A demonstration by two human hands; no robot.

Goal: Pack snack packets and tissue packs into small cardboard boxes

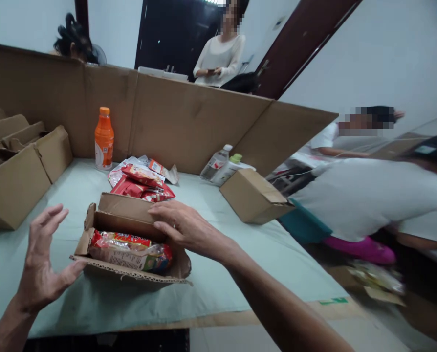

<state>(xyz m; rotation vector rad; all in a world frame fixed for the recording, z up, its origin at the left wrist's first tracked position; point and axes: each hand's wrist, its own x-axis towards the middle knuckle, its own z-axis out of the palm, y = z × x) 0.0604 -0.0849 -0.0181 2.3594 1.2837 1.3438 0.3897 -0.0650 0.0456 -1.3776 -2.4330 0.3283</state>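
An open cardboard box (130,272) stands in front of me with its upper edges torn and its back flap raised. Inside lie food packets (130,252) in red and clear plastic wrap. To the left of the box is my left hand (44,266), fingers spread and holding nothing, its thumb close to the front left corner. My right hand (184,227) reaches over the right end of the box, fingers stretched out along the back flap. Whether it presses on the cardboard I cannot tell. Just behind the box sits a pile of red and white snack bags (141,183).
An orange drink bottle (104,139) stands by the tall cardboard screen (189,115). Farther right are a clear bottle (216,162), a green-capped container (228,171) and a small carton (257,195). A larger carton (16,181) stands left. Several people are beyond the table (211,274).
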